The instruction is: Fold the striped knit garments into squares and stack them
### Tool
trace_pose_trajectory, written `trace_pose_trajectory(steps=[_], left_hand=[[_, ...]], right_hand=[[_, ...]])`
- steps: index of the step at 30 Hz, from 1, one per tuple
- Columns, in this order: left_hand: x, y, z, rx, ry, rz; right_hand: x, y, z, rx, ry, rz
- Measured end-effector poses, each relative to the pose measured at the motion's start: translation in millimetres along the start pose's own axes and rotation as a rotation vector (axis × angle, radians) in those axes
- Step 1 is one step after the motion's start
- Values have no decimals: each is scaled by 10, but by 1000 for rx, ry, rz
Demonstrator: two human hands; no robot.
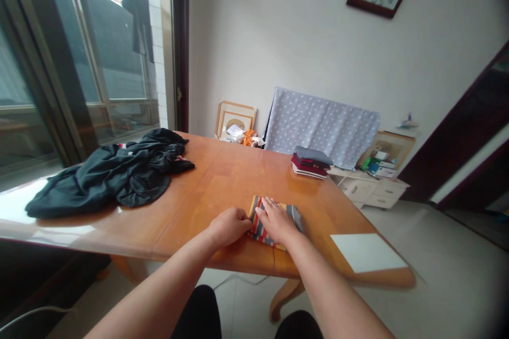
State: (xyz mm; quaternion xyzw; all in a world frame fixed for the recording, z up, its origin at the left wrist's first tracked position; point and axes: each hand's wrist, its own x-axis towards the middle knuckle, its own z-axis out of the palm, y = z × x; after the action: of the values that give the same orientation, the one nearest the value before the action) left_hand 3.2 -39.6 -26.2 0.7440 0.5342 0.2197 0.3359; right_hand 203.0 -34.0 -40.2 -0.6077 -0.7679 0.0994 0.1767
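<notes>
A folded striped garment in red, yellow and grey lies near the front edge of the wooden table. My right hand rests flat on top of it, fingers stretched out. At the garment's left edge, my left hand is closed, its thumb and fingers pinching the fabric. Part of the garment is covered by my right hand, and a grey section shows past its right side.
Dark clothing lies in a loose heap on the table's left. A stack of folded clothes sits at the far right edge. Nearer, a pale rectangular sheet lies at the right corner. Behind stand a cloth-draped object and a white cabinet.
</notes>
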Motion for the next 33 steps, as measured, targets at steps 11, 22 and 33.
trace_pose_trajectory(steps=[11,22,33], left_hand=[[43,-146,-157,-110,224,49],[219,163,-134,121,397,215],[395,476,326,541,148,400]], right_hand=[[11,-33,6,-24,-26,46],[-200,110,-420,95,120,45],[-844,394,-583,365,507,218]])
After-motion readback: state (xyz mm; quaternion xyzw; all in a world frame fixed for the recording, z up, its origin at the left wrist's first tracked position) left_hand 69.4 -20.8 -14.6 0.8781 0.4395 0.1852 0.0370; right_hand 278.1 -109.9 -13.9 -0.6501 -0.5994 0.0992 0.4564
